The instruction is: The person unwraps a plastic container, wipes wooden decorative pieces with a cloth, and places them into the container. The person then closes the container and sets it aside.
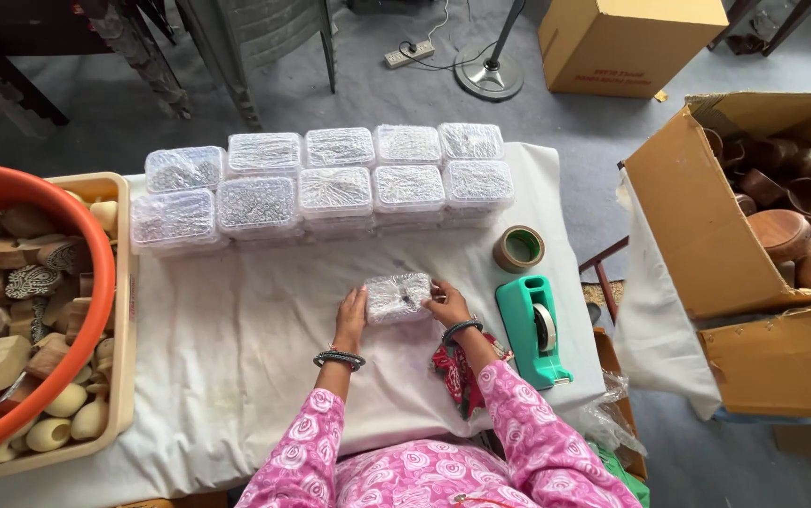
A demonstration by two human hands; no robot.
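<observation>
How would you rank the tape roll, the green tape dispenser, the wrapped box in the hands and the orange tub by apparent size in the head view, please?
1. orange tub, partly out of frame
2. green tape dispenser
3. wrapped box
4. tape roll

We wear a bright pink garment printed all over with white rose-like swirls; its long sleeves reach to about mid-forearm on both arms. The same fabric shows across our lap at the bottom edge of the view. On the wrist of our left hand (351, 318) sits a stack of thin dark bangles. Our right hand (447, 303) carries a similar dark bangle set at its wrist. No rings can be made out at this size.
</observation>
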